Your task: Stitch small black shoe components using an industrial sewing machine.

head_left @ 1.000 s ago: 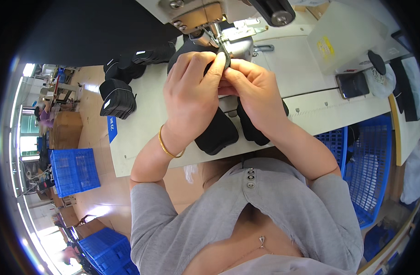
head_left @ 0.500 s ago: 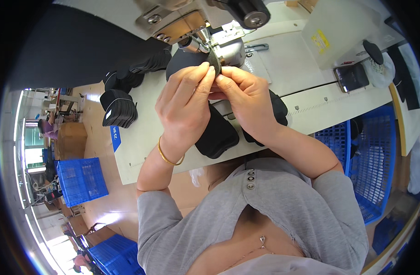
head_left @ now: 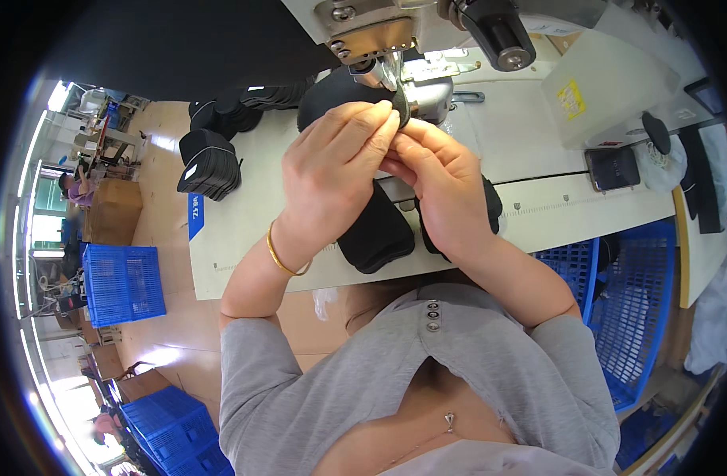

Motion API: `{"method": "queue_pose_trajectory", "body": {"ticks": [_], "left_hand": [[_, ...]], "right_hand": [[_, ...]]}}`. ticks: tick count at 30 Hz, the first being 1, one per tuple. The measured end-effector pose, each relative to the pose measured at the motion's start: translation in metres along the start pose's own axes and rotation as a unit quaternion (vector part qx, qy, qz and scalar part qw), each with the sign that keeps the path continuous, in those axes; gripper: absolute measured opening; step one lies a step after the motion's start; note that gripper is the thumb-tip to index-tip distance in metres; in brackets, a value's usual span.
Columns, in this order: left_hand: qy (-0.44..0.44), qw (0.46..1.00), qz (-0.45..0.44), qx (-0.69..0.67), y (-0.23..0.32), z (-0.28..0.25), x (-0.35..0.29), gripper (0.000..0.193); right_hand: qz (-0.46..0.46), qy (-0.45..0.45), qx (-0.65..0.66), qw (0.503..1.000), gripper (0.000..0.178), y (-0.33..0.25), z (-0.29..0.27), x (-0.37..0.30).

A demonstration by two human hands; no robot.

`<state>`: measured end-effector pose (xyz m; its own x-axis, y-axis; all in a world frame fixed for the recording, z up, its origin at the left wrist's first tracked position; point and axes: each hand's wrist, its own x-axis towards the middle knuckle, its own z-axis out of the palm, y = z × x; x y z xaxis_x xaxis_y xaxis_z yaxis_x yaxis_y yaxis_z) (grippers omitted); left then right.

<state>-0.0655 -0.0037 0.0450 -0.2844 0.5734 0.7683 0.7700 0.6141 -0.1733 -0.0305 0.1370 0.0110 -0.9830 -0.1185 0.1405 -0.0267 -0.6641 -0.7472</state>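
Observation:
My left hand (head_left: 332, 166) and my right hand (head_left: 444, 189) meet at the sewing head of an industrial sewing machine (head_left: 371, 38). The fingers of both are closed in a pinch on the edge of a curved black fabric piece (head_left: 328, 94). That piece lies at the machine's metal foot (head_left: 389, 73), its dark, fuzzy rim showing just above my fingertips. Fingers hide the exact spot that is gripped. Below my hands, a stack of black fabric pieces (head_left: 377, 230) rests on the table, and another stack (head_left: 492, 208) is partly covered by my right hand.
More bundled black pieces (head_left: 209, 166) stand at the left of the white table (head_left: 256, 238). A phone (head_left: 612, 169) lies at the right, beside a plastic bag (head_left: 663, 163). Blue crates (head_left: 124, 285) stand on the floor at left, and a blue basket (head_left: 637, 305) is below right.
The whole view has shifted a little, with the machine and hands appearing further right. Both hands keep their pinch on the fabric edge, which stays at the machine's foot.

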Motion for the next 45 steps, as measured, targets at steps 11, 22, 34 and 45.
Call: {"method": "queue_pose_trajectory", "body": {"ticks": [11, 22, 34, 45], "left_hand": [[-0.009, 1.000, 0.015, 0.020, -0.012, -0.001, 0.003, 0.037], [0.008, 0.999, -0.010, 0.033, -0.005, 0.005, 0.008, 0.032], [-0.010, 0.995, -0.088, 0.043, 0.004, 0.007, 0.011, 0.026], [0.019, 0.996, -0.078, 0.025, 0.004, 0.014, 0.007, 0.026]], "right_hand": [[0.013, -0.033, 0.047, 0.998, 0.046, 0.001, 0.011, 0.002], [0.024, -0.030, 0.033, 0.999, 0.049, -0.002, 0.008, 0.002], [0.024, -0.009, -0.033, 0.999, 0.045, -0.001, 0.007, 0.000], [0.022, -0.010, -0.034, 0.999, 0.048, 0.001, 0.003, -0.002]]}}
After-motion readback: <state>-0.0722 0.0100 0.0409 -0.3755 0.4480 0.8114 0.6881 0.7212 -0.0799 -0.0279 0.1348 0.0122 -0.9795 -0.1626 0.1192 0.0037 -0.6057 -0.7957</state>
